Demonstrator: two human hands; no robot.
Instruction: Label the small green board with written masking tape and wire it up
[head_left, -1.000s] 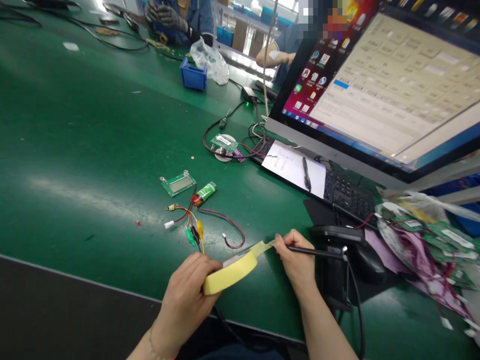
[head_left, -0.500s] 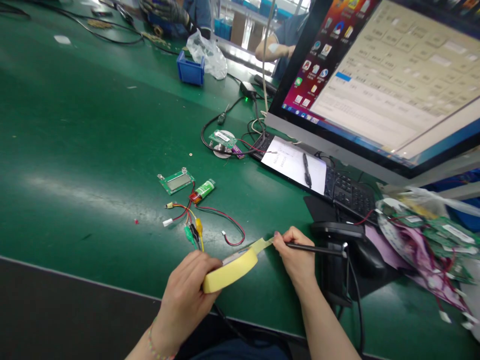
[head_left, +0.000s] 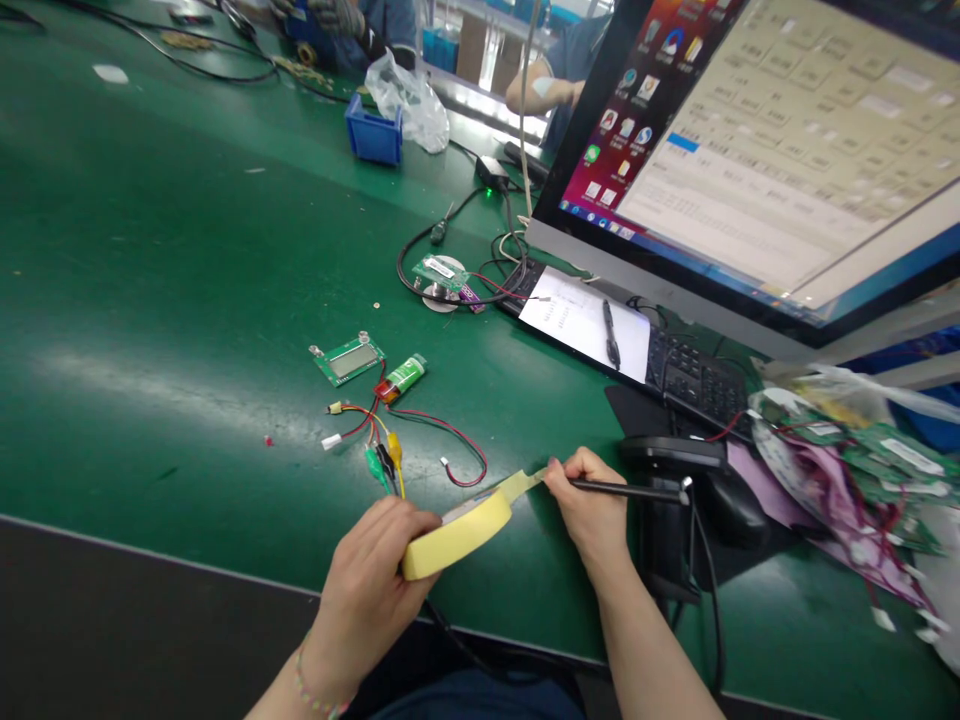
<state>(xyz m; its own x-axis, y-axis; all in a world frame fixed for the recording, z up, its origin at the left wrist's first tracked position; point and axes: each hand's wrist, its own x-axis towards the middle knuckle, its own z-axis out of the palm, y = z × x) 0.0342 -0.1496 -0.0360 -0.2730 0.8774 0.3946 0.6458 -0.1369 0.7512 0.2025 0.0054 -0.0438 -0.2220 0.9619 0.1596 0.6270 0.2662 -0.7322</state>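
Note:
My left hand [head_left: 375, 570] is wrapped round a roll of yellow tape [head_left: 457, 535], held tilted above the front of the green table. A short strip of tape [head_left: 521, 485] stretches from the roll to the right. My right hand [head_left: 592, 505] pinches near the strip's free end, and a slim black pen-like tool [head_left: 630, 489] lies in its grip, pointing right. Beyond the roll lie a green circuit board with a small display [head_left: 352, 361], a green-wrapped battery-like pack [head_left: 403, 378] and thin wires with green, black and yellow clips [head_left: 395, 450].
A monitor [head_left: 750, 180] stands at the right over a keyboard [head_left: 697, 375] bearing paper [head_left: 577, 320] and a pen [head_left: 611, 335]. A black scanner-like device [head_left: 675, 460] sits beside my right hand. Wired boards [head_left: 892, 450] pile up far right. Behind are a blue bin [head_left: 373, 135] and co-workers.
The whole view has shifted slightly. Both hands keep their hold on the tape roll, the strip and the black tool, with almost no movement between them.

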